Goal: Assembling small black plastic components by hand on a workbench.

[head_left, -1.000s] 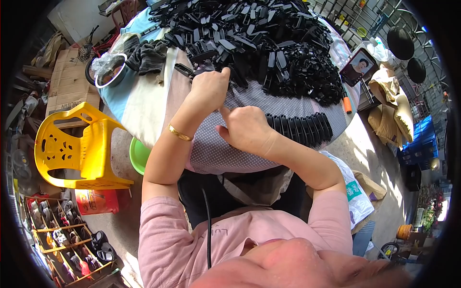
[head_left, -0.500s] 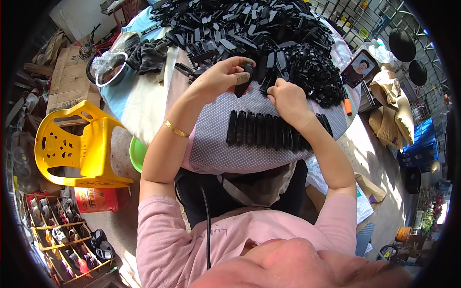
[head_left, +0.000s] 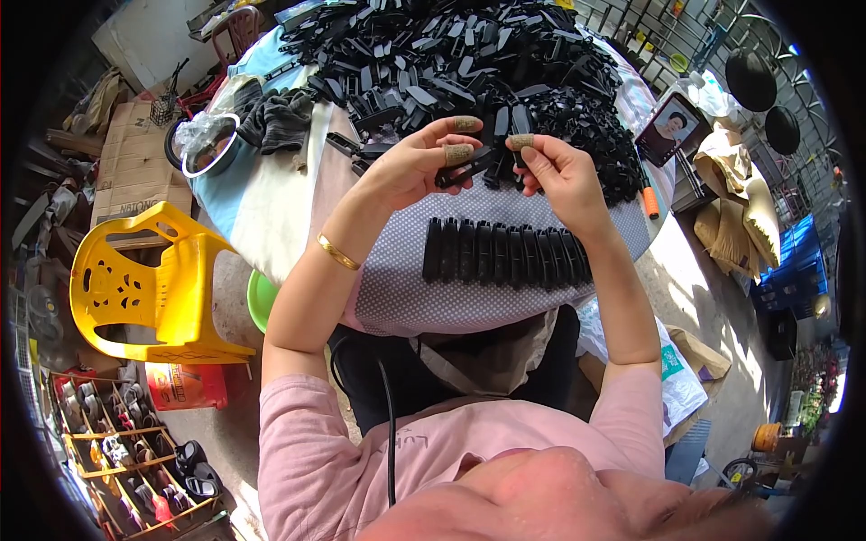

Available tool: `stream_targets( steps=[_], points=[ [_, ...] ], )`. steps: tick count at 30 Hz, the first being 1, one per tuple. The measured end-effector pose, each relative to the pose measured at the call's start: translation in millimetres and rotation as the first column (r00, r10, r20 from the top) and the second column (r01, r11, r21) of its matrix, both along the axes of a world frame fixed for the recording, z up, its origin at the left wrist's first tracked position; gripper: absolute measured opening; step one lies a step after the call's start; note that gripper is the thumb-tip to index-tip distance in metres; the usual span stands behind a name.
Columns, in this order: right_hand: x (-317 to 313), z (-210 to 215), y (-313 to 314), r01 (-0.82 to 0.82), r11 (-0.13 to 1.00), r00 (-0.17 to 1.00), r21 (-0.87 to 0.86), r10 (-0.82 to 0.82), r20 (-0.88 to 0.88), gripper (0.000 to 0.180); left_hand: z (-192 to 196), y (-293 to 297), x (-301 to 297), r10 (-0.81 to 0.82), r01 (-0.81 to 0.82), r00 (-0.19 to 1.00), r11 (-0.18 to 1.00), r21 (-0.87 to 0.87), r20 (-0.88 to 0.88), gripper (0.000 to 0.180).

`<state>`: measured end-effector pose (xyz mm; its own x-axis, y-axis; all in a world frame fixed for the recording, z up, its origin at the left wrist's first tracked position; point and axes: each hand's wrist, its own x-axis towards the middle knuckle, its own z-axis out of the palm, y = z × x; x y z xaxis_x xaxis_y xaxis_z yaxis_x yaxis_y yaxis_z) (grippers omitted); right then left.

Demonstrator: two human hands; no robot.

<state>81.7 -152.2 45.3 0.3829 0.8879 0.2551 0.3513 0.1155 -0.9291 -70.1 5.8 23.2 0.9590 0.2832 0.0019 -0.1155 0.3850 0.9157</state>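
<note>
My left hand (head_left: 417, 164) grips a slim black plastic piece (head_left: 469, 168) between thumb and fingers, above the near edge of a big heap. Close beside it, my right hand (head_left: 566, 178) pinches at a small dark part (head_left: 519, 159), partly hidden by the fingers. Brownish wraps cover some fingertips on both hands. Below the hands, a row of several long black pieces (head_left: 498, 252) lies side by side on the dotted grey cloth (head_left: 388, 284). The heap of loose black plastic parts (head_left: 433, 68) spreads over the far side of the table.
Left on the table are dark gloves (head_left: 280, 117) and a white-rimmed bowl (head_left: 212, 162). A phone (head_left: 672, 131) stands at the right, near an orange-handled tool (head_left: 650, 202). A yellow chair (head_left: 171, 298) and a shoe rack (head_left: 117, 451) stand on the floor at left.
My right hand has risen and turned, its fingers now facing my left hand. The piece in my left hand has tilted from pointing down to nearly level.
</note>
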Motion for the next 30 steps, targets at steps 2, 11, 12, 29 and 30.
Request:
stream_targets(
  steps=[2, 11, 12, 29, 30],
  points=[
    [-6.8, 0.7, -0.5, -0.046, 0.999, 0.993, 0.021, 0.048, -0.107, 0.022, 0.0, 1.3, -1.0, 0.075, -0.075, 0.997, 0.997, 0.034, -0.004, 0.036],
    [-9.7, 1.1, -3.6, -0.037, 0.998, 0.997, 0.040, 0.040, -0.062, 0.020, 14.2, -17.3, 2.5, 0.034, -0.018, 0.990, 0.993, -0.115, 0.137, 0.035],
    [-15.3, 1.3, -2.2, 0.025, 0.993, 1.000, 0.114, -0.023, -0.017, 0.018, 9.2, -16.9, 1.5, 0.033, -0.034, 0.990, 0.999, 0.005, 0.140, 0.036],
    [-13.4, -5.6, 4.3, 0.039, 0.850, 0.668, 0.525, -0.413, 0.619, 0.011, 7.4, -32.0, 0.9, -0.109, 0.113, 0.993, 0.987, 0.112, -0.039, 0.047],
    [-14.1, -5.7, 4.4, 0.027, 0.846, 0.661, 0.533, -0.415, 0.625, 0.011, 8.0, -32.8, 0.9, -0.105, 0.110, 0.993, 0.987, 0.117, -0.045, 0.046]
  ],
)
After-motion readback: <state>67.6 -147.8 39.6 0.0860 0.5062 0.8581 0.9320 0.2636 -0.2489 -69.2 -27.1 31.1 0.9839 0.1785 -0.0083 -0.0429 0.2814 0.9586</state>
